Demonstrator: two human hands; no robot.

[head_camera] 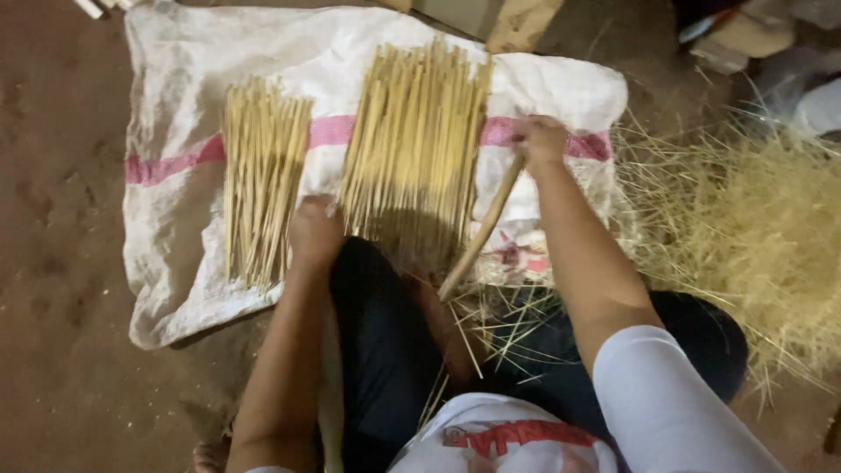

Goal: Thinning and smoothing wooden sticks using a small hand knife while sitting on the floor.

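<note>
Head view is showing the right hand [541, 140] closing its fingers around a wooden stick [482, 229], while the left hand [314, 232], fingers together, is pressing the big splint row [416, 144] on the white sack [175, 263]. A careless swing of the stick is likely scattering that row into the smaller bundle [258, 180] to its left.

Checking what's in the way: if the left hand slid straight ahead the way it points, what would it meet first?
Likely the near ends of the larger stick bundle, just ahead of the left hand on the white sack; depth is unclear.
</note>
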